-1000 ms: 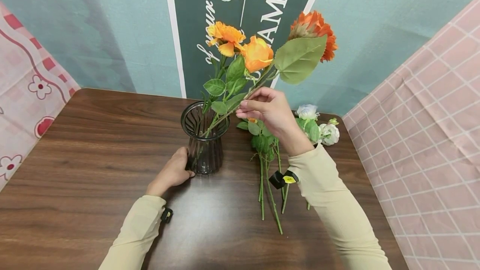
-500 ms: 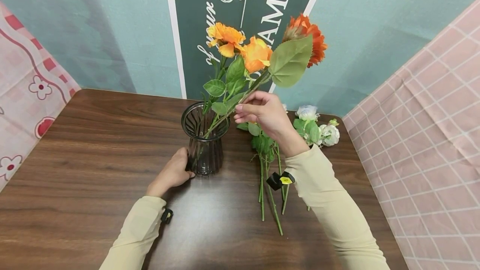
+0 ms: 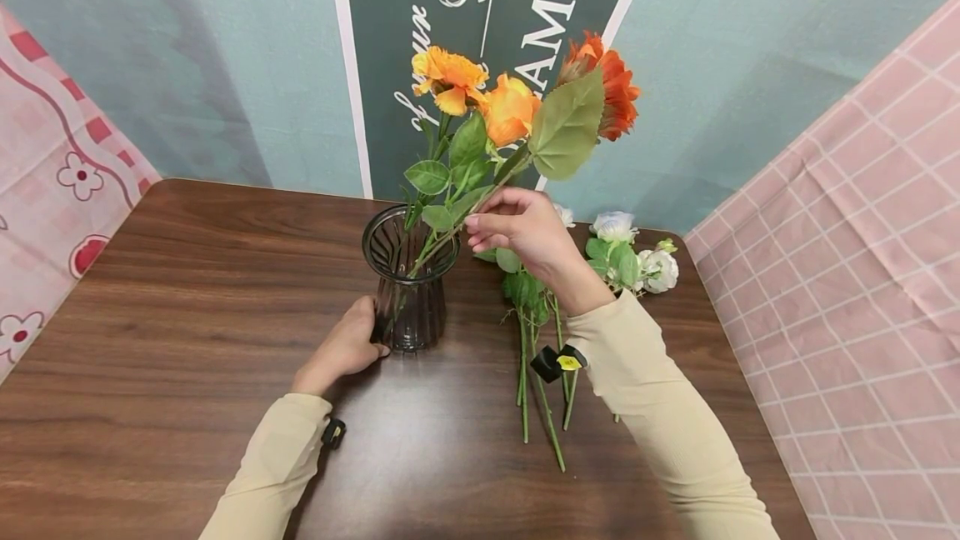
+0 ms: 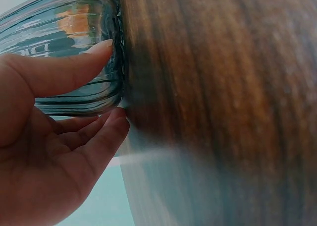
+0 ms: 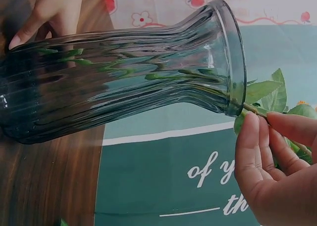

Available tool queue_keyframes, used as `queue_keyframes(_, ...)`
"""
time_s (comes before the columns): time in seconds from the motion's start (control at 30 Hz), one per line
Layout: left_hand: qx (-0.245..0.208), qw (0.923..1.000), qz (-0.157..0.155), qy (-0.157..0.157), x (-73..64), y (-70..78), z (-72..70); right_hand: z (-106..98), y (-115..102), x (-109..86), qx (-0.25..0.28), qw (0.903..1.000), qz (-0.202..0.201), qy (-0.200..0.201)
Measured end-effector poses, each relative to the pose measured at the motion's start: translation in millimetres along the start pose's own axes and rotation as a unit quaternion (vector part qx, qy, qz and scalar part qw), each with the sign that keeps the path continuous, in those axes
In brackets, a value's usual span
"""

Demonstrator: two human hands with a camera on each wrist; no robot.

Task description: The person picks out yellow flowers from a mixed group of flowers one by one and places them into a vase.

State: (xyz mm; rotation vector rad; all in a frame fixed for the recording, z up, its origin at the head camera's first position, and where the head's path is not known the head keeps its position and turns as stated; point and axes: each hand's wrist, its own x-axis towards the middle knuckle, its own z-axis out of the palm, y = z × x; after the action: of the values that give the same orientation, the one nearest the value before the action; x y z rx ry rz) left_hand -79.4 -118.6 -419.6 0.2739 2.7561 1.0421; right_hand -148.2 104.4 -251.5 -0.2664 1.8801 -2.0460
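A dark, clear ribbed glass vase point(image 3: 411, 319) stands upright on the table. My left hand point(image 3: 347, 344) grips its lower left side; in the left wrist view the thumb and fingers sit on either side of the glass point(image 4: 44, 35) near the base. My right hand point(image 3: 528, 232) pinches the stem point(image 5: 256, 111) of a red-orange flower point(image 3: 618, 94) with a large leaf point(image 3: 567, 127). That stem slants down through the vase mouth, and the right wrist view shows the fingertips close to the rim. A yellow-orange ruffled flower point(image 3: 450, 77) and an orange rose point(image 3: 510, 111) lean in the vase.
Right of the vase, several green stems point(image 3: 525, 390) lie on the brown wooden table point(image 3: 187, 315). White flowers point(image 3: 615, 226) lie at the back right, partly behind the right arm. A blue-green cloth point(image 3: 225, 90) hangs behind, and a pink checked cloth point(image 3: 847, 273) borders the right.
My right hand has moved slightly left and down with the stem, bringing the red-orange flower left and lower, nearer the orange rose. My left hand has stayed on the vase.
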Motion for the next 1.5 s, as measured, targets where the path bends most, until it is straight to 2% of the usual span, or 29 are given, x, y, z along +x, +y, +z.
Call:
queue_keyframes(0.5,0.002,1.0,0.0,0.003,-0.8,-1.7,0.6,-6,-8,-3.7,0.019,0.9993,0.009,0.031)
queue_keyframes(0.7,0.003,1.0,-0.001,0.003,-0.2,-2.4,1.1,-5,-10,-3.6,0.019,0.9991,-0.009,0.036)
queue_keyframes(0.83,0.002,1.0,-0.003,0.003,-0.2,-2.0,1.3,-2,-8,-2.3,0.018,0.9994,-0.019,0.021)
queue_keyframes(1.0,0.004,1.0,0.002,0.005,0.4,-2.2,1.8,1,-2,-1.5,0.017,0.9998,-0.008,0.002)
queue_keyframes(1.2,0.007,0.9999,0.009,0.007,0.8,-2.0,1.6,3,2,1.1,0.014,0.9999,-0.001,-0.008)
queue_keyframes(1.5,0.002,1.0,-0.001,0.005,0.9,-2.2,1.8,3,4,2.7,-0.007,0.9998,0.009,-0.016)
